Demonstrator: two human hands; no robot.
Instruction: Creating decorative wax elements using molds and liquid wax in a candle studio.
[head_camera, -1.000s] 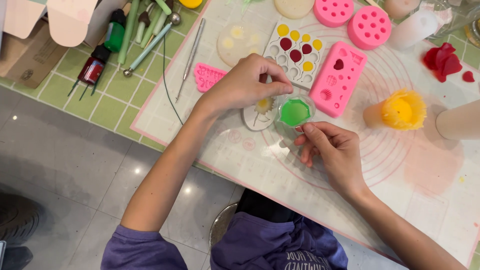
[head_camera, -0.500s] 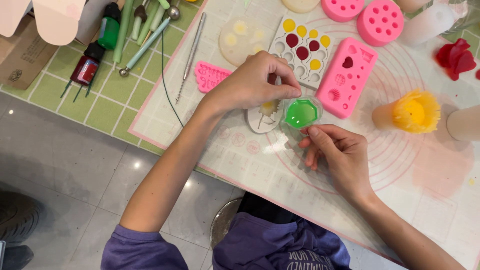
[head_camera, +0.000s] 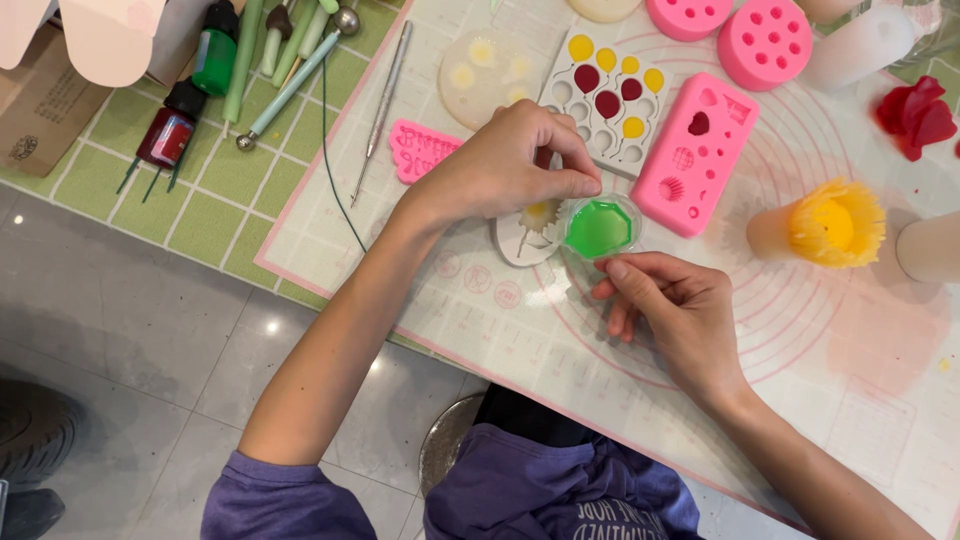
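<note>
A small clear cup of green paste (head_camera: 600, 227) stands on the translucent work mat (head_camera: 560, 330). My left hand (head_camera: 505, 165) curls over its left rim, thumb and finger pinching the edge. From below, my right hand (head_camera: 672, 312) touches the cup's near rim with its fingertips. Just left of the cup lies a white flower mould (head_camera: 528, 235), partly hidden under my left hand.
A long pink mould (head_camera: 695, 152) and a white mould with yellow and red fillings (head_camera: 610, 92) lie behind the cup. A yellow fringed flower on a white stand (head_camera: 830, 225) is at right. Modelling tools (head_camera: 290, 75) and small colour bottles (head_camera: 170, 125) rest on the green mat at left.
My right hand has come up from below and now touches the green cup. My left hand has stayed on the cup's rim.
</note>
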